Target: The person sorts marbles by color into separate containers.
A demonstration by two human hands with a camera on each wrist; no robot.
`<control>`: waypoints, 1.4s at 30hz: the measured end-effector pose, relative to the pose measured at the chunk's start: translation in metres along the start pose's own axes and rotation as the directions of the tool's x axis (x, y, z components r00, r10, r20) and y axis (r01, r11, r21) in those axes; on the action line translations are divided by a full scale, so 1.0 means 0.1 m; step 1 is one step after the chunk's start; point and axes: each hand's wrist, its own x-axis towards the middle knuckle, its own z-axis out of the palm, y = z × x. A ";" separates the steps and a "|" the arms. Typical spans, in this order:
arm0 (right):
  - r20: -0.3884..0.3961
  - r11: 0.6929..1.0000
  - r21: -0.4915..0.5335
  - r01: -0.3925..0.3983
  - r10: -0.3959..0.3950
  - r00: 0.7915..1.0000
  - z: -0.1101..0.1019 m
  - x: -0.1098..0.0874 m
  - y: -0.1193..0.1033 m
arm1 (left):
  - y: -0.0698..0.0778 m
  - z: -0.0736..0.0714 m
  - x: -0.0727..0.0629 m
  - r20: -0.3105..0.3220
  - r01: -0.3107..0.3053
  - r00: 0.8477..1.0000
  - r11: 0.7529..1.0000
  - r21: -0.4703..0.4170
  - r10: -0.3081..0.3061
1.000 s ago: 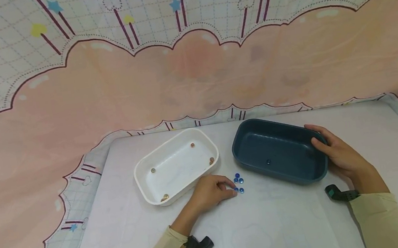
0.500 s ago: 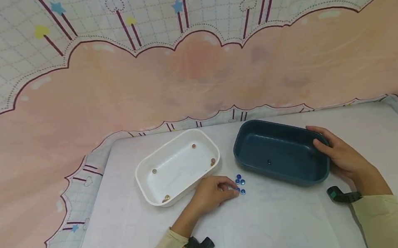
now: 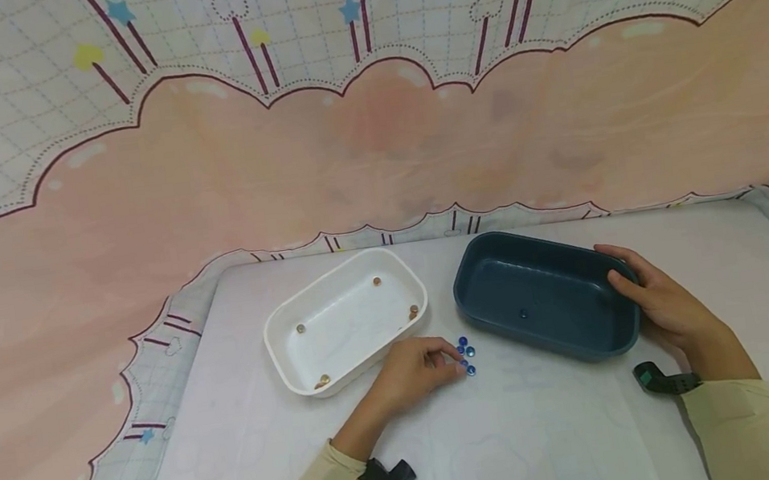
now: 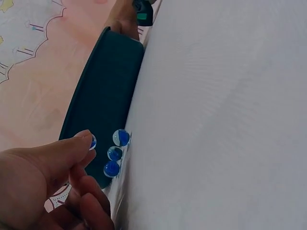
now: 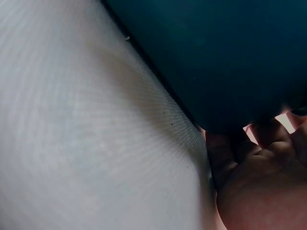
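Between the thumb and index finger of my left hand [image 3: 412,372] is a blue glass marble [image 4: 93,142], partly hidden by the thumb in the left wrist view. Just past those fingertips, several loose blue marbles [image 4: 112,168] lie on the white table, between the two tubs. My right hand [image 3: 667,308] grips the near right end of a dark blue tub [image 3: 544,341], its thumb over the rim and the other fingers outside. One dark marble [image 3: 524,313] rests inside that tub. In the right wrist view the fingers are against the tub's outer wall.
A white tub [image 3: 284,367] stands to the left, behind my left hand, with several amber marbles [image 3: 377,281] scattered inside. Behind the white table [image 3: 542,438] hangs a patterned cloth [image 3: 379,143]. Each wrist wears a black camera [image 3: 390,478].
My left thumb and index finger have shifted slightly right with the marble, closer to the loose ones. The right hand keeps its hold on the dark tub. The head view has shifted a little.
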 end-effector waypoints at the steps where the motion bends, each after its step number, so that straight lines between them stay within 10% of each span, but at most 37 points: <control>1: -0.001 1.000 0.004 0.005 -0.005 1.000 0.00 0.00 0.00 | 0.01 0.00 0.00 0.000 0.001 1.000 1.000 -0.001 -0.001; 42: 0.008 0.999 -0.045 0.001 0.000 1.000 -0.02 0.01 0.00 | 0.63 -0.10 0.49 -0.072 -0.011 0.997 0.989 -0.151 0.000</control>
